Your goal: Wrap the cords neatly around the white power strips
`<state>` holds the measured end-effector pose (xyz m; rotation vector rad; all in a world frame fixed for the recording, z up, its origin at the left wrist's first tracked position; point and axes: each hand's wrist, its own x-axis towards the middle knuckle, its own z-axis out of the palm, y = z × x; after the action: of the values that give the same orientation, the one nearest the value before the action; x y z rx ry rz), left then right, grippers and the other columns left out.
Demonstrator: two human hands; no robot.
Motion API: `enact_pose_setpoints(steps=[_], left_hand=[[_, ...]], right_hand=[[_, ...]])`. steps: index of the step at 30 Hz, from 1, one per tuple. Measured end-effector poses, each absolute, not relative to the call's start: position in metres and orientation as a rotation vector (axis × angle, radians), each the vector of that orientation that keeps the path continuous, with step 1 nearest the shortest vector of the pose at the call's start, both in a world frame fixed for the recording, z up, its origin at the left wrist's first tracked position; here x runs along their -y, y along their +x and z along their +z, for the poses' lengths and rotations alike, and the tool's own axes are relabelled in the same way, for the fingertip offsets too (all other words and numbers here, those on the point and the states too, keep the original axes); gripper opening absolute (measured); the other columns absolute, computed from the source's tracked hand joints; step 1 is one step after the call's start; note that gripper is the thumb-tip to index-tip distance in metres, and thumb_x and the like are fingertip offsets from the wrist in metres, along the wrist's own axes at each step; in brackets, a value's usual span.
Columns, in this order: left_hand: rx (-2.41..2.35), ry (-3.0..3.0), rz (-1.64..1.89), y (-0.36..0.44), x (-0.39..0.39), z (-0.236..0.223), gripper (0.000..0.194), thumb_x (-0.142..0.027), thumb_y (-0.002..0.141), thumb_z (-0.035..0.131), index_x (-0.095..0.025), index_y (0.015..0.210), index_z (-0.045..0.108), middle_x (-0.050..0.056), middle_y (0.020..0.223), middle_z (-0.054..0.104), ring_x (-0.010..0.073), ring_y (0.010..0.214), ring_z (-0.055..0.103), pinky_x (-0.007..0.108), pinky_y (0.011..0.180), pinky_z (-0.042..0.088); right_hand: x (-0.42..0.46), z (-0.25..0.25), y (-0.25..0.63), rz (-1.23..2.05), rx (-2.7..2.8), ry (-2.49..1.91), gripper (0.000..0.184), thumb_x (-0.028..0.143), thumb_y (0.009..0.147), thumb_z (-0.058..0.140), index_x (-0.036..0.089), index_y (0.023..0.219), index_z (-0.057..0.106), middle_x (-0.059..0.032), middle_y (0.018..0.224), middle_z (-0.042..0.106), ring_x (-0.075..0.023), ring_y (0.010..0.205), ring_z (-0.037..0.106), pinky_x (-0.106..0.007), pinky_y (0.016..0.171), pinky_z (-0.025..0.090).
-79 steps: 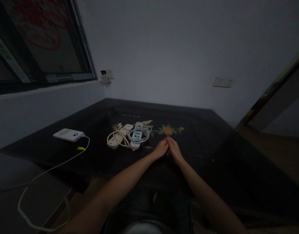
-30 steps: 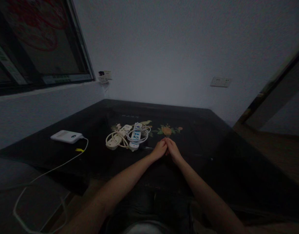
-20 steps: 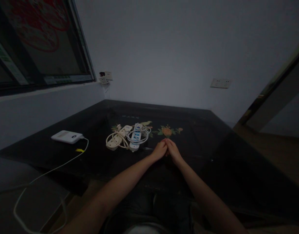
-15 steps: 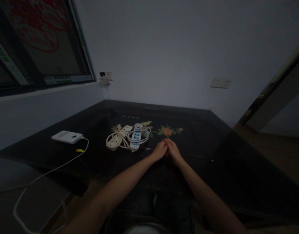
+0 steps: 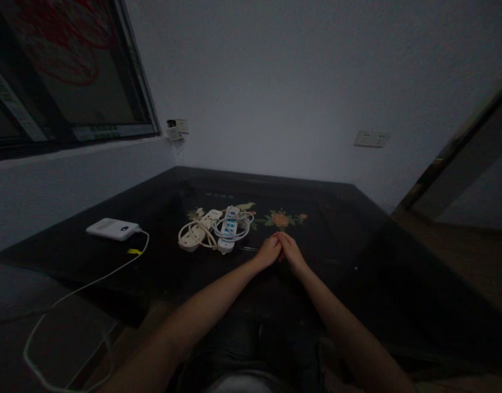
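My left hand point(image 5: 268, 254) and right hand point(image 5: 292, 252) rest on the bench point(image 5: 324, 234), fingertips touching. Each grip is loosely curled, grasping only against the other. Left of the left grip, nearby, lie a blue-and-white strip point(image 5: 227, 234) and, beyond, a cream strip point(image 5: 191, 238), each with its cord looped over it.

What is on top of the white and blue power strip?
Loops of pale cord cross the strip. The part under them, and the tabletop beneath the strip, are covered and cannot be seen.
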<state>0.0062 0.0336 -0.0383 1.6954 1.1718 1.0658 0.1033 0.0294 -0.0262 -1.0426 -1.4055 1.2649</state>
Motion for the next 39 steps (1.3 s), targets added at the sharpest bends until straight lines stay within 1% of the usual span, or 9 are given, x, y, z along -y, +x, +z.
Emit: enact_pose_setpoints(steps=[9, 12, 19, 26, 31, 36, 39], left_hand=[[-1.181, 1.714, 1.040, 0.0048, -0.0314, -0.0349, 0.032, -0.021, 0.089, 0.036, -0.015, 0.063, 0.054, 0.000, 0.052, 0.053, 0.0120, 0.049, 0.053, 0.022, 0.050, 0.039], [-1.186, 1.718, 1.035, 0.0048, -0.0310, -0.0337, 0.031, -0.022, 0.089, 0.036, -0.015, 0.066, 0.055, 0.000, 0.053, 0.055, 0.0123, 0.049, 0.053, 0.022, 0.049, 0.039], [-1.183, 1.739, 1.040, 0.0043, -0.0318, -0.0351, 0.030, -0.021, 0.088, 0.037, -0.015, 0.065, 0.055, 0.000, 0.054, 0.055, 0.0119, 0.052, 0.054, 0.021, 0.051, 0.040], [-1.177, 1.751, 1.036, 0.0039, -0.0333, -0.0382, 0.030, -0.020, 0.088, 0.037, -0.015, 0.066, 0.056, 0.000, 0.054, 0.056, 0.0122, 0.055, 0.056, 0.021, 0.055, 0.042], [-1.173, 1.757, 1.023, 0.0043, -0.0335, -0.0381, 0.033, -0.021, 0.088, 0.035, -0.015, 0.061, 0.054, 0.000, 0.052, 0.054, 0.0123, 0.051, 0.054, 0.022, 0.051, 0.041], [-1.163, 1.763, 1.011, 0.0040, -0.0336, -0.0381, 0.033, -0.022, 0.088, 0.036, -0.015, 0.062, 0.055, 0.000, 0.052, 0.054, 0.0126, 0.051, 0.055, 0.022, 0.052, 0.041], [-1.170, 1.762, 1.010, 0.0037, -0.0333, -0.0376, 0.034, -0.022, 0.089, 0.036, -0.015, 0.062, 0.055, 0.000, 0.053, 0.054, 0.0127, 0.051, 0.055, 0.022, 0.053, 0.042]], right_hand=[[-0.0288, -0.0241, 0.1034, 1.268, 1.410, -1.058, 0.039, 0.055, 0.076, 0.051, 0.017, 0.080, 0.059, 0.0062, 0.053, 0.048, -0.0058, 0.033, 0.038, -0.018, 0.028, 0.033], [-0.0284, -0.0243, 0.1035, 1.273, 1.403, -1.046, 0.038, 0.054, 0.076, 0.052, 0.017, 0.081, 0.059, 0.0059, 0.054, 0.049, -0.0059, 0.034, 0.039, -0.017, 0.028, 0.033], [-0.0289, -0.0259, 0.1040, 1.268, 1.396, -1.049, 0.035, 0.053, 0.077, 0.052, 0.018, 0.078, 0.058, 0.0069, 0.053, 0.046, -0.0057, 0.033, 0.037, -0.018, 0.028, 0.033], [-0.0273, -0.0231, 0.1038, 1.267, 1.411, -1.055, 0.036, 0.054, 0.077, 0.051, 0.019, 0.078, 0.058, 0.0065, 0.053, 0.047, -0.0063, 0.035, 0.039, -0.018, 0.029, 0.032], [-0.0280, -0.0234, 0.1047, 1.264, 1.419, -1.069, 0.036, 0.053, 0.078, 0.051, 0.018, 0.080, 0.058, 0.0069, 0.051, 0.046, -0.0063, 0.033, 0.038, -0.018, 0.029, 0.031], [-0.0291, -0.0246, 0.1052, 1.273, 1.413, -1.067, 0.035, 0.053, 0.078, 0.051, 0.018, 0.081, 0.059, 0.0062, 0.053, 0.049, -0.0064, 0.034, 0.039, -0.018, 0.028, 0.032], [-0.0291, -0.0244, 0.1050, 1.288, 1.404, -1.068, 0.035, 0.053, 0.077, 0.051, 0.018, 0.080, 0.059, 0.0069, 0.052, 0.047, -0.0059, 0.033, 0.037, -0.018, 0.028, 0.032]])
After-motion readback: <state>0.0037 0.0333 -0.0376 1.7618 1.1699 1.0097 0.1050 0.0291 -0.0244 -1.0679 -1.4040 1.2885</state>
